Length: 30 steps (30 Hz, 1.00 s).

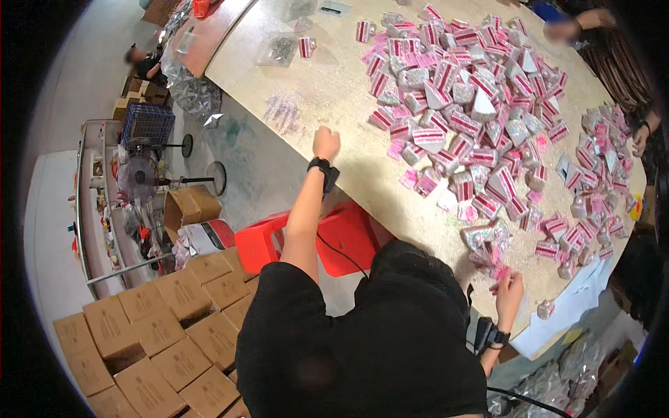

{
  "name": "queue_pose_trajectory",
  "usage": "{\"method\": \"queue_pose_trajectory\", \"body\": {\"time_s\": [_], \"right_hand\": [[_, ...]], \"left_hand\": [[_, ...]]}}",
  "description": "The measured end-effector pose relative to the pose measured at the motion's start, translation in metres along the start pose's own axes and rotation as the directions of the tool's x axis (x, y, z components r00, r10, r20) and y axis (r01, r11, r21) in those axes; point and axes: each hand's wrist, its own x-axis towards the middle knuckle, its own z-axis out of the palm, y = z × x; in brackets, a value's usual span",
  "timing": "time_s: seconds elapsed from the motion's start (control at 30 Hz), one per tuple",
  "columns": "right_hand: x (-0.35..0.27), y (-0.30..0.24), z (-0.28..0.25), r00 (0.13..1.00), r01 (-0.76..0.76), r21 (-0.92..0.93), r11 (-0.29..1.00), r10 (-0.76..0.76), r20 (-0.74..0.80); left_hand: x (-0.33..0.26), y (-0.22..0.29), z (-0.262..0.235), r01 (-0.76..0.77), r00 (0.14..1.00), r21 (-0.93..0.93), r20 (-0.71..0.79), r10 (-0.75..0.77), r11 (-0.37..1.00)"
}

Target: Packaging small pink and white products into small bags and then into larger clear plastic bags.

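My left hand [326, 143] is closed in a fist at the near left edge of the table [348, 146], with nothing showing in it. At the lower right, my right hand [509, 291] pinches pink tags [499, 272] beside a small heap of glittery silver-white pieces [481, 237]. A large pile of cake-slice ornaments [456, 122] covers the table's middle: white, glittery wedges with red and pink stripes, many with pink tags. One lone cake-slice ornament [306, 47] stands farther left near a clear plastic sheet.
Another person's hand [639, 141] is beside a second ornament cluster [592, 167] at the right; a blurred hand [561, 30] is at the far edge. White paper sheets [564, 317] lie on the near right corner. Red stools [345, 240], stacked cartons [185, 289] and a fan [139, 177] stand left.
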Motion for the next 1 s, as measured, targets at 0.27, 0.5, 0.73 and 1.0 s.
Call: {"method": "queue_pose_trajectory", "body": {"time_s": [0.27,0.5,0.73,1.0], "right_hand": [[0.001,0.032,-0.013,0.999,0.014,0.22,0.975,-0.007,-0.037],[-0.007,0.077,-0.027,0.992,-0.12,0.365,0.923,0.121,0.022],[0.001,0.024,-0.007,0.948,-0.308,0.666,0.68,0.159,0.276],[0.005,0.038,0.004,0.995,-0.098,0.749,0.656,0.073,0.065]], "left_hand": [[0.107,-0.042,-0.036,0.116,0.992,0.079,0.047,-0.119,0.99],[0.101,-0.051,0.004,0.175,0.979,0.17,0.074,-0.189,0.97],[0.052,0.027,0.021,-0.123,0.975,0.139,-0.166,0.146,0.983],[-0.012,0.013,0.052,-0.444,0.885,0.253,-0.024,0.465,0.859]]}}
